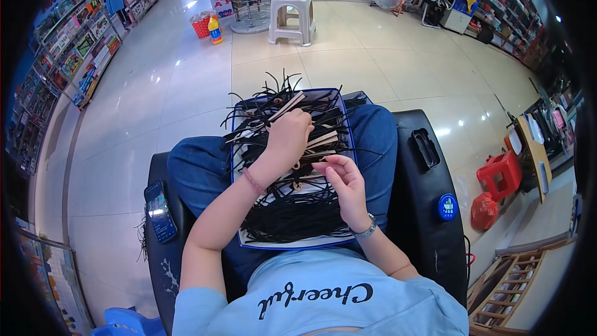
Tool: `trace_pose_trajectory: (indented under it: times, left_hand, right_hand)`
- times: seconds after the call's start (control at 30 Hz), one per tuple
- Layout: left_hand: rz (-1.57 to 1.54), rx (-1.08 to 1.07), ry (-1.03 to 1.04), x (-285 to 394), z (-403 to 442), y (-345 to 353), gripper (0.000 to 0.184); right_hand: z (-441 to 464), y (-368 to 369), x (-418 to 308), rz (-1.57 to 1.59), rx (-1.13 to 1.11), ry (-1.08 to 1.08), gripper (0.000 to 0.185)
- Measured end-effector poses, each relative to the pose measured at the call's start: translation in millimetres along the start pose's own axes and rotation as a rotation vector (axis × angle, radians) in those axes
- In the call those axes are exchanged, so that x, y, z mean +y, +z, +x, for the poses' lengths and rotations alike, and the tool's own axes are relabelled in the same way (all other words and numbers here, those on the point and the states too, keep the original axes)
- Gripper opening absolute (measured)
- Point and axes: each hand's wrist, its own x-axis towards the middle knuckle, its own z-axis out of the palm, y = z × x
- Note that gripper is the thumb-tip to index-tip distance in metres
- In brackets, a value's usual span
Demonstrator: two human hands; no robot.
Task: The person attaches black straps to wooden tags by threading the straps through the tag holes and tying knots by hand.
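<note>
Reaching over black cords (292,219) | left hand (290,137) curled | right hand (346,188) bent

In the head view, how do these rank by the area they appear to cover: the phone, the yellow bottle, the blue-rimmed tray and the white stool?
Blue-rimmed tray
White stool
Phone
Yellow bottle

Apparent size only: the stool stands farther away.

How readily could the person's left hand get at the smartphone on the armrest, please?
Probably yes: the smartphone lies uncovered on the armrest at the person's left, though the left hand, over the tray of black cords, would likely have to come back for it.
</note>
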Motion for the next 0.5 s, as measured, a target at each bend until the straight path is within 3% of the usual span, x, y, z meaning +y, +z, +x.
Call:
trace_pose_trajectory:
  times: [0.13, 0.27, 0.5]
  left_hand:
    - [-0.161, 0.144, 0.028, 8, 12, -20, 0.009]
    - [-0.413, 0.027, -0.066, 50, 3, -67, 0.005]
    - [-0.543, -0.05, -0.065, 65, -23, -75, 0.008]
  right_hand:
    - [9, -6, 0, 0.046, 0.032, 0.006, 0.022]
    - [20, 9, -17, 0.159, 0.008, -0.107, 0.029]
    - [16, 17, -24, 0.127, -0.007, -0.129, 0.039]
